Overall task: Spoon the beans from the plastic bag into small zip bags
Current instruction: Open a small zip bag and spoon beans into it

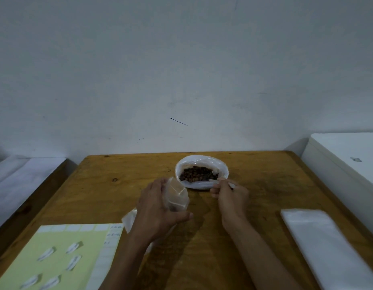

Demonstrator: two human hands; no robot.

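Note:
A white plastic bag (202, 162) with its rim rolled down sits at the table's far middle, dark brown beans (197, 173) showing inside. My left hand (158, 208) holds a small clear zip bag (177, 195) upright, its mouth gaping, just left of the bean bag. My right hand (231, 195) grips a pale spoon (204, 182) by the handle; the spoon lies across the near rim of the bean bag, its bowl toward the beans. More clear plastic (129, 221) sticks out under my left wrist.
A yellow sheet (62, 262) with several small white pieces lies at the near left. A stack of flat clear bags (327, 243) rests at the near right. A white box (344, 155) stands beyond the table's right edge, and a wall rises behind the wooden table (265, 185).

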